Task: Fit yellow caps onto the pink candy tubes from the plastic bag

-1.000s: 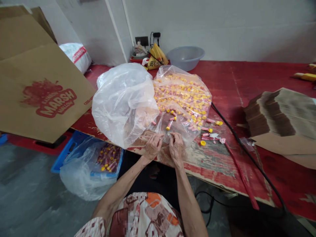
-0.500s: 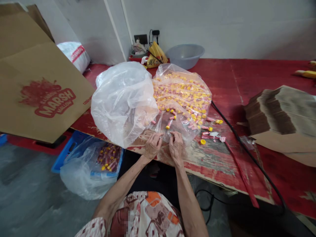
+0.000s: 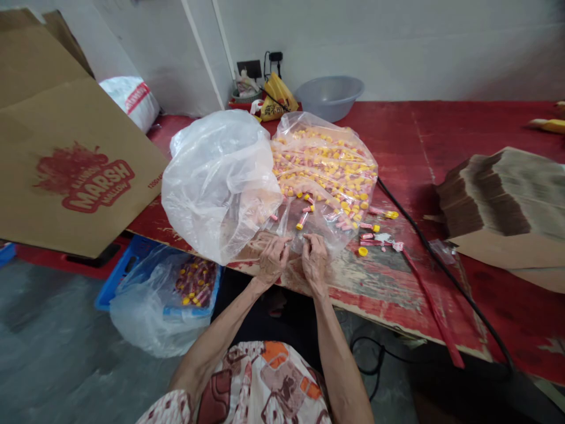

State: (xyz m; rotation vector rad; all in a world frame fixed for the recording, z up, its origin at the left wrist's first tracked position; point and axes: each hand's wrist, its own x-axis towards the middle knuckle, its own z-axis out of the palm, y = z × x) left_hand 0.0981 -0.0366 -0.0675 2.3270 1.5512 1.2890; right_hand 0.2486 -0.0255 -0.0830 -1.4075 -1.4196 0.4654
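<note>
Both hands work side by side at the near edge of the red table point(image 3: 441, 129), almost touching. The left hand point(image 3: 271, 259) is curled, its fingertips pinching the edge of the clear plastic bag point(image 3: 322, 171) where it lies flat against the tabletop. The right hand point(image 3: 314, 259) is likewise curled with fingers bent down on the same edge of film; whether anything small sits between its fingers cannot be told.

The bag's bulk lies straight ahead of the hands, running away from them toward the wall, filled with pink tubes with yellow caps point(image 3: 329, 168). One loose tube point(image 3: 302, 220) lies inside just beyond the fingertips, between the two hands and pointing roughly away from them, about equally near either. An empty, puffed-up bag point(image 3: 216, 176) rises ahead and left of the left hand. A yellow cap point(image 3: 362, 251) sits right of the right hand.
</note>
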